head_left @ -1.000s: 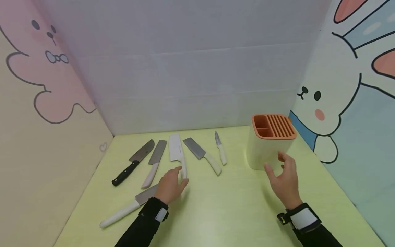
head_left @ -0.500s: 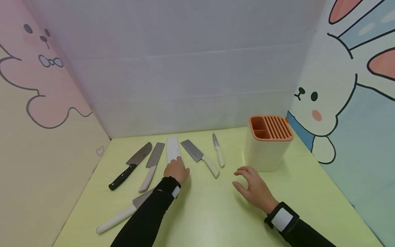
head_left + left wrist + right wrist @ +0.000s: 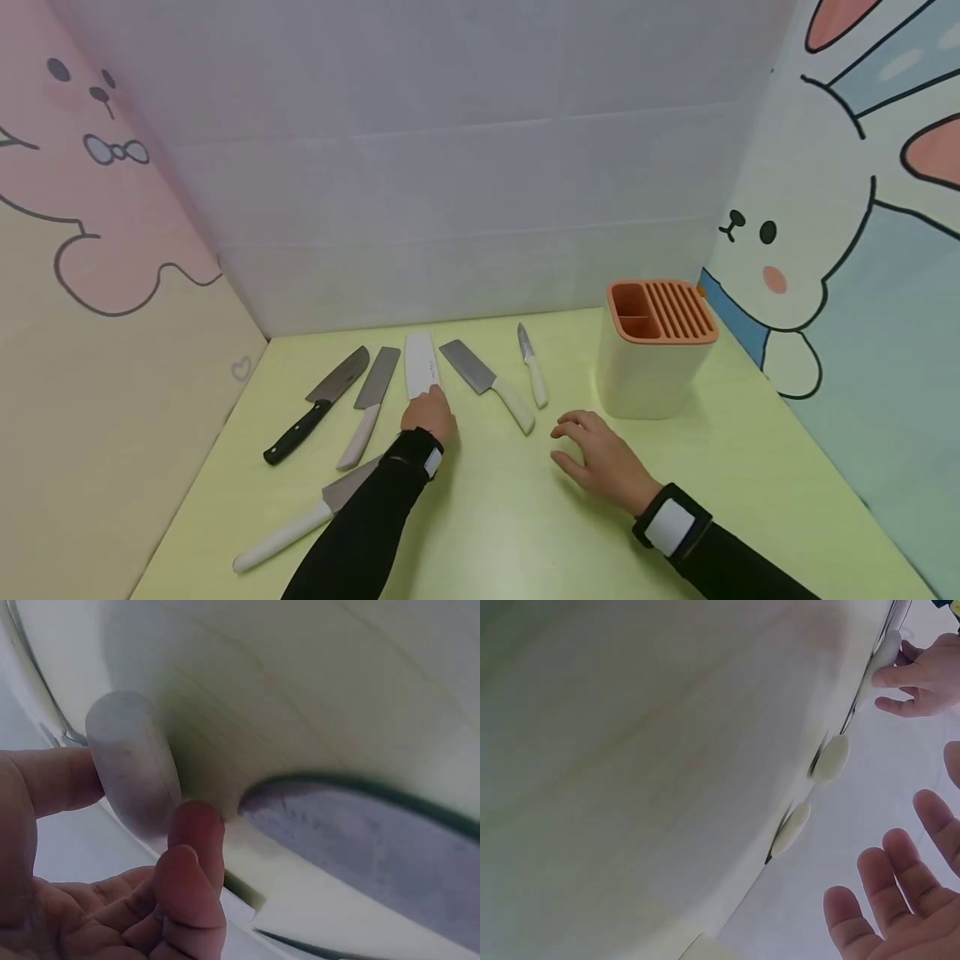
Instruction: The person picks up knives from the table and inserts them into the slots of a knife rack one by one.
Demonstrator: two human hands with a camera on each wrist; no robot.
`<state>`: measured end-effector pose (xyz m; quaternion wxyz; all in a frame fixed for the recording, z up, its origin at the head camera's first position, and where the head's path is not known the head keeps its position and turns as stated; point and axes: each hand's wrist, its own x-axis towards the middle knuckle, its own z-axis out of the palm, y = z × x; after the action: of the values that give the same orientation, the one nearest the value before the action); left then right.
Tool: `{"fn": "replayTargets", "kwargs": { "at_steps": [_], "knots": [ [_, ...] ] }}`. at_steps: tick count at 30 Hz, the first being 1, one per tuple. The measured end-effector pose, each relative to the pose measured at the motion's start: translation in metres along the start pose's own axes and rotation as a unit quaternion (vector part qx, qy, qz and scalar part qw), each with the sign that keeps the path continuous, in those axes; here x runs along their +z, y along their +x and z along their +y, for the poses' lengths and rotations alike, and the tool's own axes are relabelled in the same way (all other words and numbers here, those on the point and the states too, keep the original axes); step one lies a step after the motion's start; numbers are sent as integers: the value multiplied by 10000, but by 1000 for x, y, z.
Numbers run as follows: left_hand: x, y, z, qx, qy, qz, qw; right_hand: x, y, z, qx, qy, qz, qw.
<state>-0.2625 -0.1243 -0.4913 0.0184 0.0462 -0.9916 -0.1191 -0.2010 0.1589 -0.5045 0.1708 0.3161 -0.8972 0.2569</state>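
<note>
Centre of the head view: holding the white cleaver [image 3: 421,365] with the left grip [image 3: 430,414], curled round the handle [image 3: 135,765]; pale blade toward the top of the frame. Same handle left of middle in the left wrist view, butt end toward the camera, pinched. Right side of that view: a blurred grey blade [image 3: 375,855]; cannot tell from which knife. Low and right of centre in the head view: right grip [image 3: 603,462], loosely spread and slightly bent, empty; cannot tell whether touching the tabletop [image 3: 487,533]. Above and to the right of it: cream knife block [image 3: 651,379], upright, with orange top [image 3: 663,310], slotted on the right, two compartments on the left. Just left of the white cleaver: narrow knife [image 3: 370,402] with pale handle; farther left, black-handled knife [image 3: 322,405]. Just right: grey cleaver [image 3: 482,377] with cream handle, then small paring knife [image 3: 532,367]. Lower left: large white-handled knife [image 3: 318,514], blade partly hidden behind the left sleeve [image 3: 352,533]. Upper right of the right wrist view: left grip again, on the white handle, with two more pale handles [image 3: 830,759] below. Cartoon rabbit [image 3: 802,275] at the right edge of the head view.
</note>
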Motion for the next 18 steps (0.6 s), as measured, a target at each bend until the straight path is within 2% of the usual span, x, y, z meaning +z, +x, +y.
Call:
{"fn": "replayTargets", "kwargs": {
  "at_steps": [5,10,14,18],
  "knots": [
    [-2,-1,0,42,-45,-14,10000,-1,0,1,15,-38,-33,10000],
    [4,2,-4,44,-156,165,9997,-1,0,0,-6,-13,34,10000],
    [4,3,-7,-86,-689,303,9971,-2,0,1,-1,3,20,10000],
    [-2,3,-9,-218,-1485,486,9875,-3,-1,3,-22,-10,46,10000]
  ]
}}
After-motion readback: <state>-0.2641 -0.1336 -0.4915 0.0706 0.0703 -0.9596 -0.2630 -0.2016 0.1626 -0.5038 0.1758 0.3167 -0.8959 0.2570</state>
